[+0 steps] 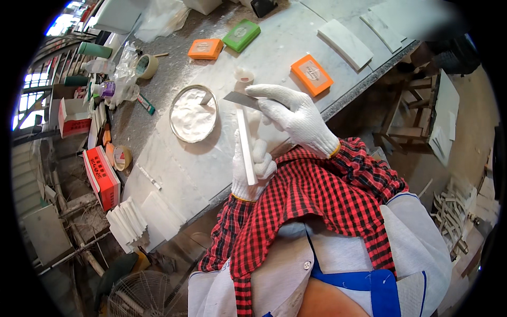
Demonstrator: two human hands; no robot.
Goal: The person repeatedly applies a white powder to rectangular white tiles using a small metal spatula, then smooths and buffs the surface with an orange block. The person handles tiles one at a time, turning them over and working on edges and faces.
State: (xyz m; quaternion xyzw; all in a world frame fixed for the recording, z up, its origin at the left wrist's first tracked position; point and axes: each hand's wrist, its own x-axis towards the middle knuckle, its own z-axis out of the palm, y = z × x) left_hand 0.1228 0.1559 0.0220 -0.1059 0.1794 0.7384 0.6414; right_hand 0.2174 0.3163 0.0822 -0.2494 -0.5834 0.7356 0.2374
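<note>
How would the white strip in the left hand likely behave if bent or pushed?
The white strip is probably stiff: it looks straight in the left hand. Being long and thin, it may snap if bent hard. Its flat-looking faces suggest sliding rather than rolling.

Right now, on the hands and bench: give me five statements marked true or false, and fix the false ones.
1. The right white-gloved hand holds a flat grey metal blade. True.
2. The left white-gloved hand holds nothing. False: it holds a narrow white strip.
3. A round bowl of white paste-like material stands to the right of both hands in the picture. False: it stands to the left of both.
4. A green rectangular box lies beside an orange rectangular box. True.
5. Red-and-black checked fabric sleeves cover both forearms. True.
</note>
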